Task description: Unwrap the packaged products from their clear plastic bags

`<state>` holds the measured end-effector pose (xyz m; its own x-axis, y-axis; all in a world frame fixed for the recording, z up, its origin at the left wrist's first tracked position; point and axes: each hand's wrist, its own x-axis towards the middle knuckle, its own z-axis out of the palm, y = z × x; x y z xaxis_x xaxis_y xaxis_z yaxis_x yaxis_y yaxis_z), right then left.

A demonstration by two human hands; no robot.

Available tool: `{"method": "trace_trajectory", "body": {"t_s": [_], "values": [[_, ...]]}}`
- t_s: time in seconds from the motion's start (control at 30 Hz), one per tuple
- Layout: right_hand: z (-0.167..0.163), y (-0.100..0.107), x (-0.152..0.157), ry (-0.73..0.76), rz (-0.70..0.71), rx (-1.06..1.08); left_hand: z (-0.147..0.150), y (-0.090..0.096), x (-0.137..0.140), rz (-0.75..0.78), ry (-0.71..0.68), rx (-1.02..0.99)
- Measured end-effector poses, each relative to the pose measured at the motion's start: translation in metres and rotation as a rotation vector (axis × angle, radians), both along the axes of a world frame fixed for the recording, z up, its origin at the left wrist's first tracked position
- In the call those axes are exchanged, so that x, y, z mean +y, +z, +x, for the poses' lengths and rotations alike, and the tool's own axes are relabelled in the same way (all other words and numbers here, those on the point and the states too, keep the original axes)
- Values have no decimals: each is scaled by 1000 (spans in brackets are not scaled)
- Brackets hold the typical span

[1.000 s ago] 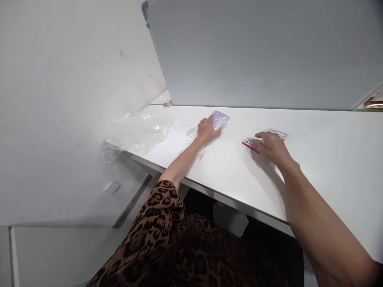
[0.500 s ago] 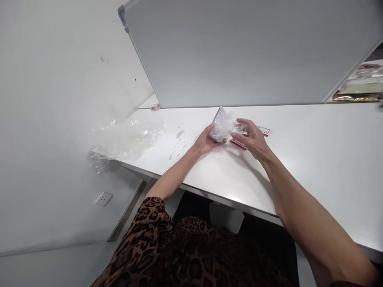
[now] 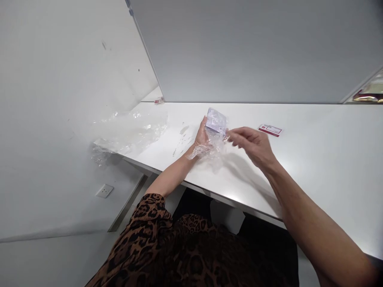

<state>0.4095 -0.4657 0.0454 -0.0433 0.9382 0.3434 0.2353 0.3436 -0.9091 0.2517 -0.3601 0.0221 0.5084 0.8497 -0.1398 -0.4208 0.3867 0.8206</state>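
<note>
A small pale-purple box [image 3: 216,119] is held up over the table in my left hand [image 3: 202,134], whose fingers wrap its left side and underside. Crinkled clear plastic wrap [image 3: 213,148] hangs loose from the box's near side, partly over my left wrist. At the box's right edge, my right hand [image 3: 254,145] has thumb and fingertips pinched together on the film. Just beyond my right hand, a red and white card [image 3: 270,130] lies flat on the table.
The white table [image 3: 314,159] meets a grey board [image 3: 239,52] at its back. A large sheet of clear plastic [image 3: 131,133] drapes over the table's left end against the wall. A small red-and-clear scrap [image 3: 159,101] lies by the board's left corner. Shiny packets [image 3: 369,97] show at far right.
The box has turned, so a flat face now shows and the loose film hangs toward me instead of to the right. My right hand has shifted slightly down and closed its fingertips.
</note>
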Motion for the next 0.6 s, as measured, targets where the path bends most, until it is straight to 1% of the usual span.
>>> {"method": "trace_trajectory", "body": {"t_s": [0.03, 0.07, 0.1, 0.13, 0.23, 0.3, 0.33, 0.4, 0.47, 0.5, 0.6], "values": [[3, -5, 4, -188, 49, -49, 2, 1, -3, 9, -31, 17], [6, -10, 9, -316, 88, -134, 4, 3, -7, 17, -63, 29], [9, -14, 13, -381, 120, -243, 5, 5, -11, 24, -96, 33], [11, -19, 17, -395, 149, -356, 6, 6, -16, 33, -131, 30], [13, -27, 22, -330, 205, -616, 9, 9, -24, 64, -238, -9], [11, -29, 22, -324, 216, -700, 10, 8, -26, 85, -260, -21], [10, -29, 22, -330, 218, -720, 10, 8, -26, 91, -248, -18], [10, -28, 21, -341, 232, -723, 9, 7, -25, 84, -195, -3], [12, -29, 23, -323, 281, -673, 6, 8, -23, 34, -178, -1], [14, -30, 24, -302, 320, -631, 4, 8, -23, -7, -200, -5], [23, -32, 30, -278, 455, -459, -2, 11, -22, -138, -336, -14]]}}
